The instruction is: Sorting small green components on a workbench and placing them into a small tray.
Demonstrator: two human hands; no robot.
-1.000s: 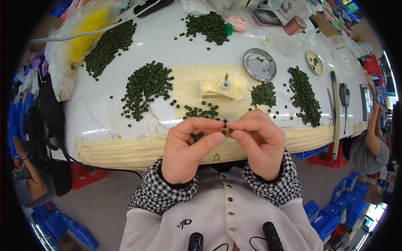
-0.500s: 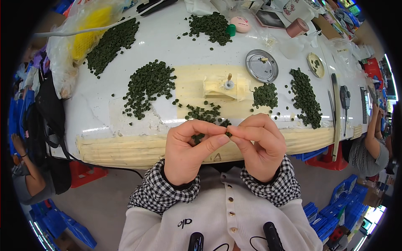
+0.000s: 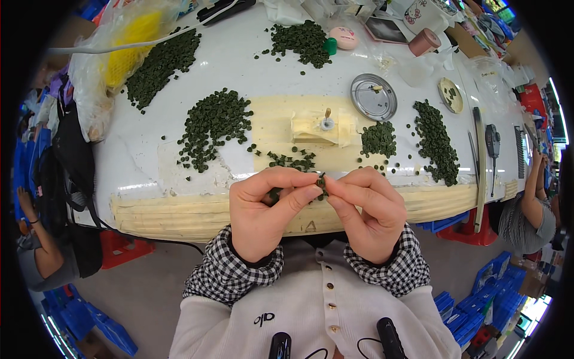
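My left hand (image 3: 260,212) and my right hand (image 3: 372,209) meet above the padded near edge of the table, each in a pinch. Between their fingertips are small dark green pieces (image 3: 321,186), partly covered by the fingers; how many each hand grips is unclear. More green pieces show behind my left hand's curled fingers. Just beyond lies a loose cluster of the same pieces (image 3: 292,160). Farther back stands a tape-wrapped block (image 3: 314,130) with a short peg upright on it. Right of the block is a small flat heap of green pieces (image 3: 378,139).
Larger green heaps lie at the left (image 3: 216,122), far left (image 3: 164,69), back (image 3: 301,43) and right (image 3: 436,143). A round metal lid (image 3: 373,97), a small round dish (image 3: 450,96) and a long metal strip (image 3: 480,173) are to the right. Other people sit at both sides.
Both hands have shifted slightly left. A gap has opened between their fingertips, showing more of the green pieces. The heaps look unchanged.
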